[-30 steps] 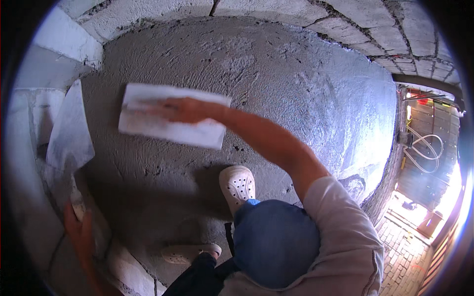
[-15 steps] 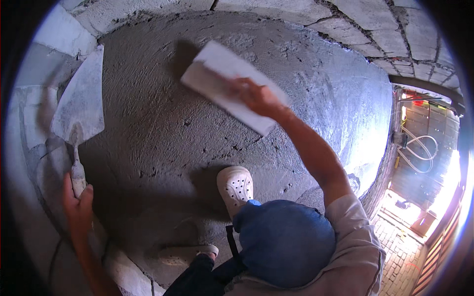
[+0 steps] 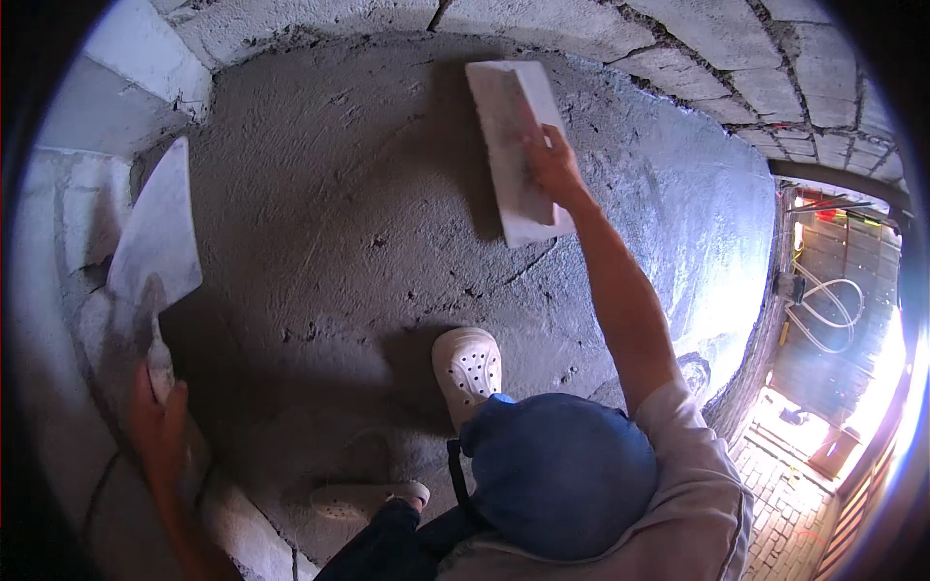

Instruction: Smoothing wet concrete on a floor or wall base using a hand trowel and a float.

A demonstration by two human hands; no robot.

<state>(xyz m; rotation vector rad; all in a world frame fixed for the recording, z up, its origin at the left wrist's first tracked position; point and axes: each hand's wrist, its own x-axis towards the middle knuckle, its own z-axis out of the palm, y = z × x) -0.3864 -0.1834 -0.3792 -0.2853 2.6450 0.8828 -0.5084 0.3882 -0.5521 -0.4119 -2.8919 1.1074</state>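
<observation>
My left hand (image 3: 163, 426) is wrapped round the handle of a pointed trowel (image 3: 160, 232) at the left, its blade tilted upward and smeared with grey. With my right hand (image 3: 555, 174) I grip the handle of a pale rectangular plastering float (image 3: 504, 165), whose long side runs roughly up and down the picture. The float lies at or very near a broad layer of wet grey mortar (image 3: 320, 203); any gap between them cannot be made out. Rough ridges and small lumps mark the mortar at the middle, while its right part looks smoother and shines.
Concrete blocks (image 3: 542, 24) with dark joints border the mortar above, and more pale blocks (image 3: 82, 203) stand at the left. My light perforated clogs (image 3: 467, 368) show below. At the right, a bright opening reveals a looped white hose (image 3: 833, 315) and brick paving (image 3: 780, 494).
My right hand has moved the float up and to the right, turning it from a slant to nearly upright. The trowel in my left hand has dropped slightly.
</observation>
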